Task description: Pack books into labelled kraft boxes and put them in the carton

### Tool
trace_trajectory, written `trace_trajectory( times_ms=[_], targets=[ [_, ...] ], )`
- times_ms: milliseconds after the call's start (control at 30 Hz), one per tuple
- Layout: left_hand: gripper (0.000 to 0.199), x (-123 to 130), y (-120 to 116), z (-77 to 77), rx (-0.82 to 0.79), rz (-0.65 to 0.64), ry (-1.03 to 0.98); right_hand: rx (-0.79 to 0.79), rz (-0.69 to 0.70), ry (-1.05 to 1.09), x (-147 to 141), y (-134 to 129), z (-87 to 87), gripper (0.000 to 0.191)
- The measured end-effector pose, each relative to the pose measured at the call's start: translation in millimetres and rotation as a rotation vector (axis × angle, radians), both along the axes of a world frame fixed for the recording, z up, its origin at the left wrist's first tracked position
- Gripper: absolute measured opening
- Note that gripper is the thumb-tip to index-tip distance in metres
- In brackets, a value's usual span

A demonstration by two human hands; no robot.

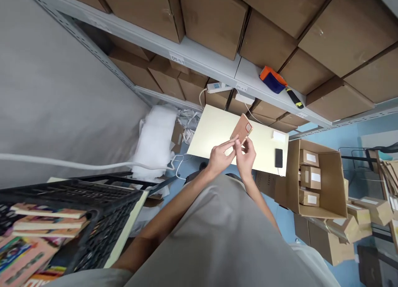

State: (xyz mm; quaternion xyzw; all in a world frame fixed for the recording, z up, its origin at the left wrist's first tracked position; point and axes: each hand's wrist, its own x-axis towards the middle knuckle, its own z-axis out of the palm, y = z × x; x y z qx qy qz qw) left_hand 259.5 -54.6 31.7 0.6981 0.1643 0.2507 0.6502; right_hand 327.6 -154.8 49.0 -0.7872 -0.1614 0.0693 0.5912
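Over the pale yellow table [211,125], both my hands meet at the lower edge of a book [241,128]. Its cover is orange-brown, with a small red-rimmed white mark near the upper right corner. My left hand [221,156] pinches the book's lower left edge between thumb and fingers. At the lower right edge, my right hand [245,155] grips it with the thumb close to the left one. Fingers partly cover the bottom of the book. A black phone [278,157] lies on the table to the right, below a small white item [279,136].
Shelves of cardboard boxes [214,22] rise ahead, with a tape dispenser [273,80] on one ledge. A black crate [105,212] with several books is at lower left, beside white foam wrap [155,133]. An open carton [332,179] holding small boxes stands right.
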Motion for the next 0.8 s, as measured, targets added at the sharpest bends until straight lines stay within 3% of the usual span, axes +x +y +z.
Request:
trace_trajectory(
  times_ms=[100,200,367,467,633,733,800],
  targets=[
    [0.039,-7.5,25.1,-8.1,0.025,0.049,0.040,0.035,-0.022,0.082,10.1,5.5,1.7,0.054],
    [0.058,-7.3,51.0,-22.3,-0.116,0.156,0.111,0.083,0.028,0.189,19.9,6.9,3.2,0.057],
    [0.072,8.4,68.2,-26.4,-0.569,-0.072,0.143,0.121,0.112,0.308,35.4,6.9,6.2,0.062],
    [0.068,19.3,65.3,-19.4,-0.701,-0.093,0.132,0.123,0.144,0.329,46.3,3.9,7.2,0.063],
    [0.068,34.6,53.2,-16.0,-0.703,0.020,0.132,0.060,0.153,0.280,63.7,-6.0,3.7,0.062],
    [0.067,41.8,43.0,-13.2,-0.583,0.190,0.113,-0.009,0.011,0.058,64.7,-9.6,3.3,0.063],
    [0.064,45.1,34.0,-7.8,-0.471,0.260,0.106,-0.035,0.018,-0.006,58.9,-8.9,5.2,0.062]
  ],
)
